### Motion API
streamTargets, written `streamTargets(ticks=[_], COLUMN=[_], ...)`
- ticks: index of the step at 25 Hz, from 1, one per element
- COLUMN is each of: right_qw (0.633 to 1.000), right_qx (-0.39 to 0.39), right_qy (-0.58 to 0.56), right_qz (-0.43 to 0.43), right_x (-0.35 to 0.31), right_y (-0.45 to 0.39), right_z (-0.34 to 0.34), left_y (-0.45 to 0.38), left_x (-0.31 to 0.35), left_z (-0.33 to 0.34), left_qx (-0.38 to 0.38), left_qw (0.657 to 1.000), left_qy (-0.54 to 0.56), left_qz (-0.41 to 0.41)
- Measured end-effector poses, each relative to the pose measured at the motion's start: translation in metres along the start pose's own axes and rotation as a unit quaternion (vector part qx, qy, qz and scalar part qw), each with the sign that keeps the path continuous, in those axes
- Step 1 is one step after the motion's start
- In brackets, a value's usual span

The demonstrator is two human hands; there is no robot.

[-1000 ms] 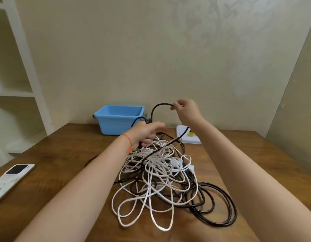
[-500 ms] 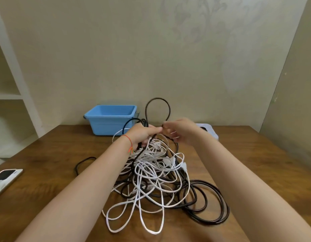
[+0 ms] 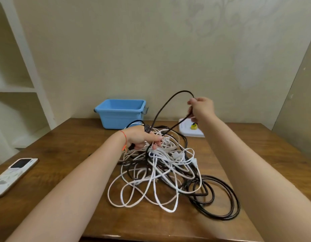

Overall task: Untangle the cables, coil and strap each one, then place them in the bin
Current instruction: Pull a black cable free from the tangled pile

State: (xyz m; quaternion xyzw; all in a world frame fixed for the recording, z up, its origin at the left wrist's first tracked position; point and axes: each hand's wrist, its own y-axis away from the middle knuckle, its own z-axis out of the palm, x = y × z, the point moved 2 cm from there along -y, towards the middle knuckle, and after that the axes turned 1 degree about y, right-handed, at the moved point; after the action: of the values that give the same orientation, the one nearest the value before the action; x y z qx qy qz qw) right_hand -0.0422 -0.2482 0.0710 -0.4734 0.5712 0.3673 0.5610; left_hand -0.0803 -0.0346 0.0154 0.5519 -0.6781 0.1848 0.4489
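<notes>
**Black cable drawn up out of the heap, coiling under way**

Nearest the person, the near edge of the wooden table (image 3: pixel 168 229) shows bare wood in front of the heap, and the loose loops of the white cable (image 3: pixel 151 186) reach close to that edge without hanging over it. To their right lie flat rings of the black cable (image 3: pixel 219 194), still mixed with the white strands at the middle of the heap.

Just beyond, the left hand (image 3: pixel 142 137) has its fingers curled round a small bundle of black turns, held low over the pile. Half a second ago both hands met there; now the right hand (image 3: pixel 201 107) has swung up and to the right, pinching the black cable and carrying a tall arch of it between the two hands. That reads as one more turn being measured off, so the black cable is probably being coiled while it is pulled free; nothing is strapped and nothing is binned yet. The strand runs down through white loops, which may snag as it is drawn.

Left of the heap a white remote control (image 3: pixel 13 173) lies near the table's left edge, well apart from the cables, with bare wood between. Farther back on the right, a white tray (image 3: pixel 186 131) holding a small yellow object sits under the raised hand. At the back, against the wall, stands the blue bin (image 3: pixel 119 117), its visible inside empty, the way to it open on the left. White shelving (image 3: pixel 20 84) stands off to the left.
</notes>
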Motion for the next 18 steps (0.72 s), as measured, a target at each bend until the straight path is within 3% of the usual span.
streamTargets(ticks=[2,3,5,6,8,10,11,13,18], right_qw=[0.996,0.981,0.886,0.836,0.799,0.807,0.824,0.852,0.839], right_qx=[0.037,0.049,0.086,0.088,-0.02,-0.152,-0.175,-0.151,-0.202], right_qy=[0.079,0.177,0.43,0.493,0.501,0.459,0.426,0.372,0.382], right_qz=[-0.033,-0.057,-0.147,-0.223,-0.334,-0.34,-0.33,-0.336,-0.332], right_x=[-0.001,0.0,0.004,0.002,0.003,0.011,0.015,0.015,0.018], right_y=[-0.006,-0.004,0.011,0.021,0.034,0.042,0.042,0.041,0.045], right_z=[-0.012,-0.014,-0.009,-0.001,0.019,0.035,0.038,0.037,0.034], left_y=[0.001,0.001,-0.002,-0.003,-0.004,-0.003,-0.002,0.001,-0.005], left_x=[-0.003,-0.004,-0.003,0.001,0.015,0.032,0.04,0.049,0.031], left_z=[-0.007,-0.009,-0.011,-0.01,-0.007,-0.007,-0.009,-0.013,-0.003], left_qx=[-0.002,0.019,0.073,0.091,0.114,0.129,0.134,0.14,0.149], left_qw=[1.0,0.999,0.994,0.992,0.991,0.99,0.989,0.988,0.985], left_qy=[0.026,0.041,0.07,0.076,0.072,0.062,0.06,0.068,0.087], left_qz=[-0.005,-0.014,-0.031,-0.031,-0.022,-0.006,0.003,0.02,0.012])
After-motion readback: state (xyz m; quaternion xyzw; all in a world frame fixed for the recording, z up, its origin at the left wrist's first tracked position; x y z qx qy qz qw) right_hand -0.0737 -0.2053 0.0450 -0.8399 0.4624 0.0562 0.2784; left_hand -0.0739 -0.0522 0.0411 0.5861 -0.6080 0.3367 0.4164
